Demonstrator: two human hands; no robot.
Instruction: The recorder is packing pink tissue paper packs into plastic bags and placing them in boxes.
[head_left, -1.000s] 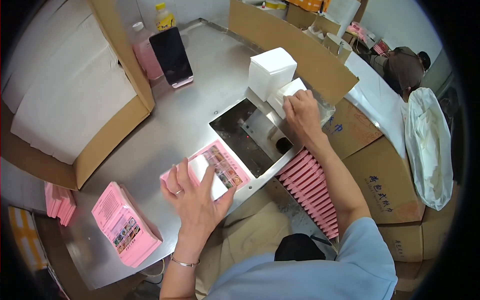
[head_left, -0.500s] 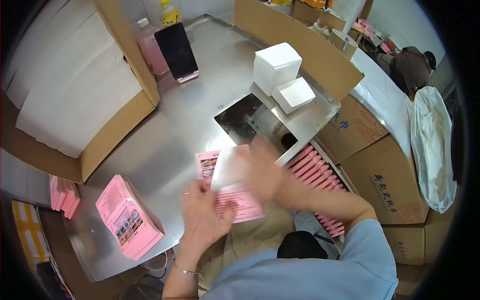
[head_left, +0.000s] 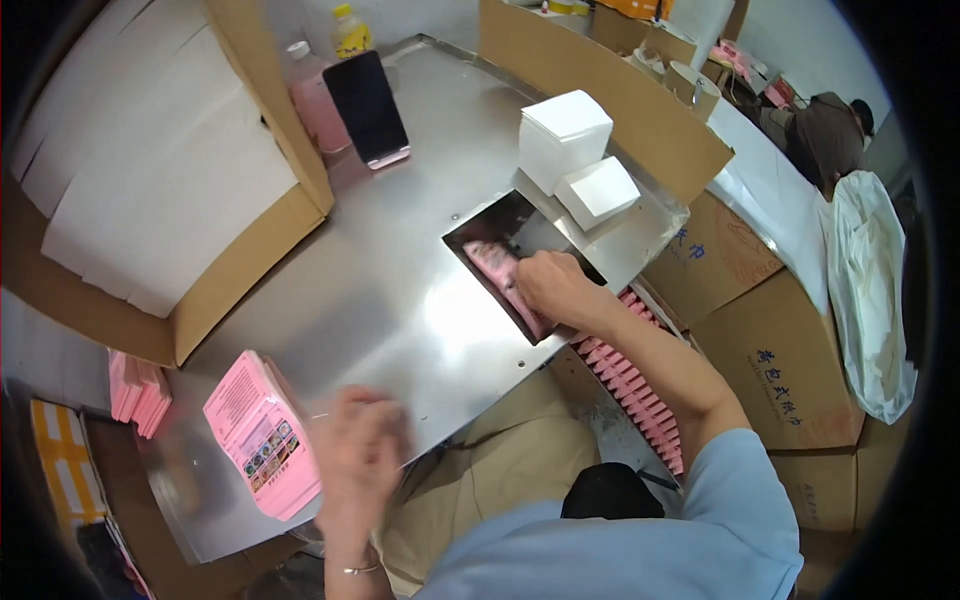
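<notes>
My right hand (head_left: 558,288) is closed on a pink printed packet (head_left: 492,262) and holds it slanted down into the square opening (head_left: 460,240) in the metal tabletop. Its fingertips are partly hidden behind the knuckles. Blurred by motion, my left hand (head_left: 362,445) hangs over the table's near edge, just right of a thick stack of pink printed packets (head_left: 262,435). I cannot make out whether its fingers hold anything. Two white stacks of folded paper napkins (head_left: 565,140) stand beyond the opening.
Below the table's right edge is a carton with rows of pink packets (head_left: 640,400). An open cardboard box of white paper (head_left: 170,180) stands at left, near a propped phone (head_left: 367,108) and bottles (head_left: 352,32). Brown cartons (head_left: 775,370) line the right; another person (head_left: 825,140) is far back.
The pink packet and white paper, earlier between both hands at the near edge, are gone from there. My right hand has moved to the opening with a pink packet; my left has drawn down and left.
</notes>
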